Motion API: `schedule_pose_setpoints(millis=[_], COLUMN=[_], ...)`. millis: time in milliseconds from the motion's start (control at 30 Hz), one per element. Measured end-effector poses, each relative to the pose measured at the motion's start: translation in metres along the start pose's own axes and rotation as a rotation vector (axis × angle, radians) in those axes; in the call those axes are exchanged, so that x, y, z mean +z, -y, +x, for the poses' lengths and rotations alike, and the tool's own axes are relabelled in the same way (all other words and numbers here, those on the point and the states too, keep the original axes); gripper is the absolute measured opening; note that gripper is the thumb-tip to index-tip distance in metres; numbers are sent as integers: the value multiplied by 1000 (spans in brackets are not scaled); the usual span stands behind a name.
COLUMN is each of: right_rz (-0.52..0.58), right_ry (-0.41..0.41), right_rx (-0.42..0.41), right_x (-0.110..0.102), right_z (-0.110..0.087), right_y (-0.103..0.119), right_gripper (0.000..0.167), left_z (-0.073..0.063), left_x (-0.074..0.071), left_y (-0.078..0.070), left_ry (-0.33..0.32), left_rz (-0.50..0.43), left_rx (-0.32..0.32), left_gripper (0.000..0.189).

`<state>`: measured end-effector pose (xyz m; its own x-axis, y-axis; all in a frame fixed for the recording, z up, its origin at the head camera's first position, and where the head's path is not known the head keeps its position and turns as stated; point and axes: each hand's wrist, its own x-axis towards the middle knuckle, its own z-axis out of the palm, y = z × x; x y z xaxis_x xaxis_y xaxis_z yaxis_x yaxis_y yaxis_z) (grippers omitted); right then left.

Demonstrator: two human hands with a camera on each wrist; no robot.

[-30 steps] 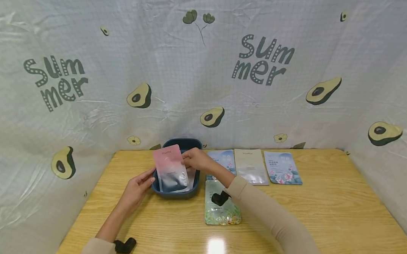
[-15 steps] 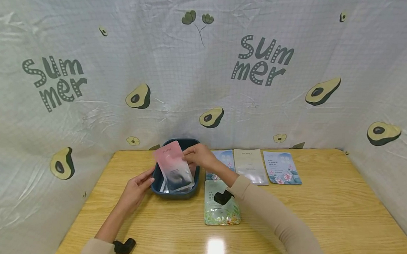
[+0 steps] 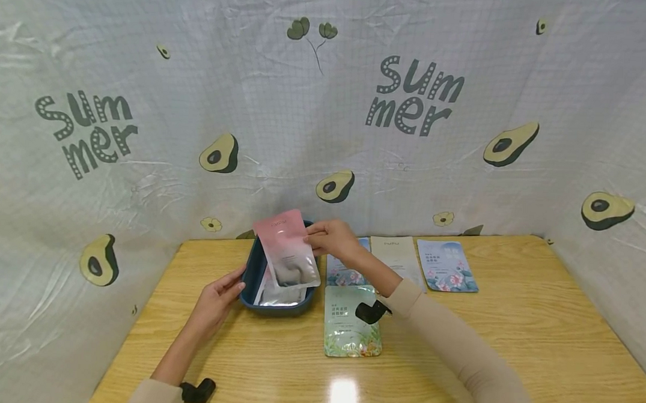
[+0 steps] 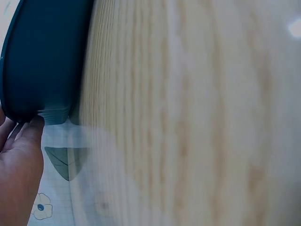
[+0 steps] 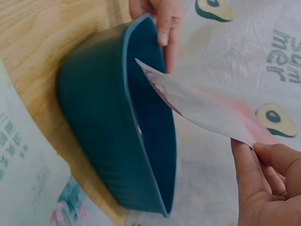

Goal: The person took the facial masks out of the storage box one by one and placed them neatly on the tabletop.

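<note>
My right hand (image 3: pixel 336 244) pinches the edge of a pink-and-silver face mask sachet (image 3: pixel 287 248) between thumb and fingers. The sachet is tilted above a dark blue plastic bin (image 3: pixel 280 311). In the right wrist view, the lower corner of this sachet (image 5: pixel 188 99) hangs over the bin's opening. Another silvery sachet (image 3: pixel 280 297) lies inside the bin, partly covered by the held one. At the bin's left side, my left hand (image 3: pixel 214 302) grips its rim, thumb nearest me. The left wrist view shows those fingers (image 4: pixel 32 129) against the bin's outer wall.
To the bin's right lie a blue floral sachet (image 3: pixel 347 277), a cream sachet (image 3: pixel 393 252) and another blue floral sachet (image 3: pixel 447 266). A green sachet (image 3: pixel 352 323) lies in front of them. Behind the wooden table (image 3: pixel 539 343) hangs a printed curtain (image 3: pixel 410 187).
My right hand has lifted the pink-and-silver sachet upward and to the right, uncovering more of the silvery sachet in the bin. My left hand stays at the bin's rim.
</note>
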<state>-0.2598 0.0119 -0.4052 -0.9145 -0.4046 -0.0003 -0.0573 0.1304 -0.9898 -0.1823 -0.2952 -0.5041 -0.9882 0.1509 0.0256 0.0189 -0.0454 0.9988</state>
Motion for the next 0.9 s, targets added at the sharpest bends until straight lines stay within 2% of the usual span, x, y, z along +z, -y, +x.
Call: schedule_pose_setpoints(millis=[200, 467, 667, 900], right_rz=[8, -42, -67, -119], right_ry=[-25, -76, -101, -116], right_rx=[12, 8, 30, 78], right_x=[-22, -58, -86, -111], right_z=[-14, -38, -66, -99], right_y=[4, 3, 4, -1], right_gripper=[29, 30, 38, 50], left_z=[-1, -2, 0, 2], left_x=[1, 1, 0, -1], left_y=[0, 0, -5, -5], left_ry=[9, 20, 20, 11], left_rz=[-13, 4, 43, 43], left_rx=[-10, -13, -27, -47], left_gripper=[56, 56, 57, 57])
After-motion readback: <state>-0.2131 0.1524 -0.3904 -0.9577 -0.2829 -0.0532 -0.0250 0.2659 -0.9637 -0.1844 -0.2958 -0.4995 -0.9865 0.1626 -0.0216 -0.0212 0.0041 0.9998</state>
